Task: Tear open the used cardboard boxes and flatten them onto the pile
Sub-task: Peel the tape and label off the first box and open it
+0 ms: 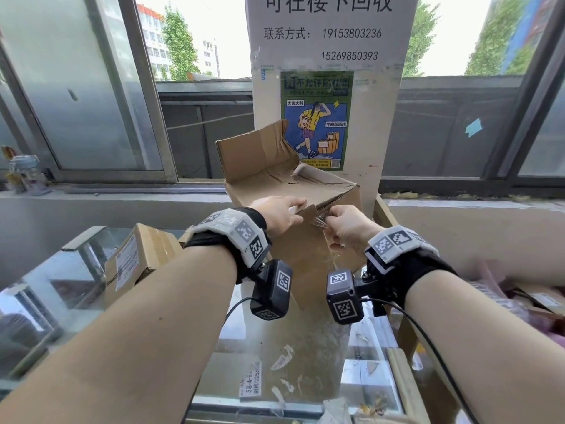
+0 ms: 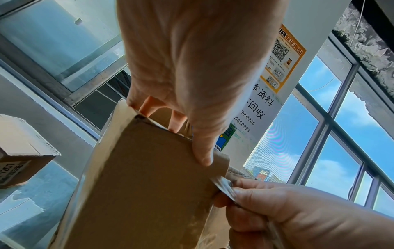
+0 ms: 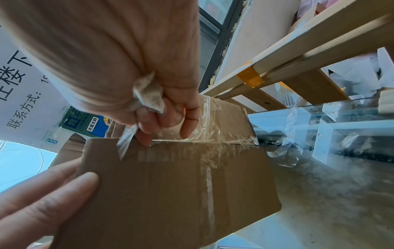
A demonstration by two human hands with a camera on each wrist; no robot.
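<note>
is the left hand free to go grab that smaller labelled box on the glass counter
Probably not yet: the left hand grips the open cardboard box while the right hand peels its tape. The labelled box sits unobstructed nearby.

A pillar (image 1: 330, 96) stood at twelve o'clock, with a white notice (image 1: 328, 29) above a green poster (image 1: 316, 120). Windows (image 1: 76, 87) flanked it at ten and two o'clock. A glass desk (image 1: 293, 341) lay at six o'clock, a small figurine (image 1: 26, 174) at nine o'clock.

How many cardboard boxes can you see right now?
2. One box held in both hands at centre; a labelled box on the glass counter to its left. Cardboard scraps at far right may hide more.
</note>
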